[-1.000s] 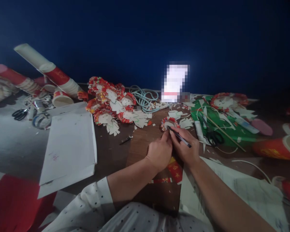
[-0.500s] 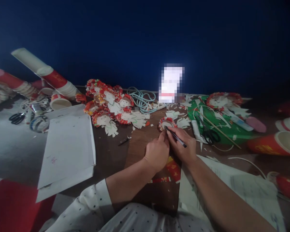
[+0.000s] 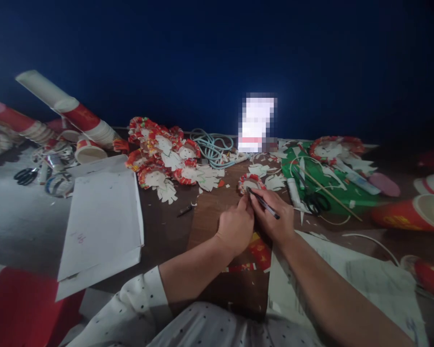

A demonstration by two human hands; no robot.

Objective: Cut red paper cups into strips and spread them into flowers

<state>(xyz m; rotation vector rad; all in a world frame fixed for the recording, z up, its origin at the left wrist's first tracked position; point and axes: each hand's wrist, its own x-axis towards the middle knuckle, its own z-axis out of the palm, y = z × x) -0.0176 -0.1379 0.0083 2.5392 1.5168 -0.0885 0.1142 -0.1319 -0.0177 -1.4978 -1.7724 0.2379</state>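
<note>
- Pale blue cord (image 3: 212, 146) lay looped at back.
- White papers (image 3: 103, 217) lay stacked, left.
- Black scissors (image 3: 314, 202) lay partly over green sheet (image 3: 363, 202).
- Red cup (image 3: 398, 215) lay tipped, right.

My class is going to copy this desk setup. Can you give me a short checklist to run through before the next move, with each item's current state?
1. Pen held in the right hand: ok.
2. Pen tip touching the red-rimmed piece: cannot tell; the tip is too small to make out.
3. Left hand gripping the piece firmly: cannot tell; its fingers are at the near edge, but the grip is hidden.
4. Scissors on the green sheet apart from both hands: ok; these scissors lie to the right of the right hand.
5. Loose white cut-outs kept well away from the piece: not ok; they lie close beside it.
</note>
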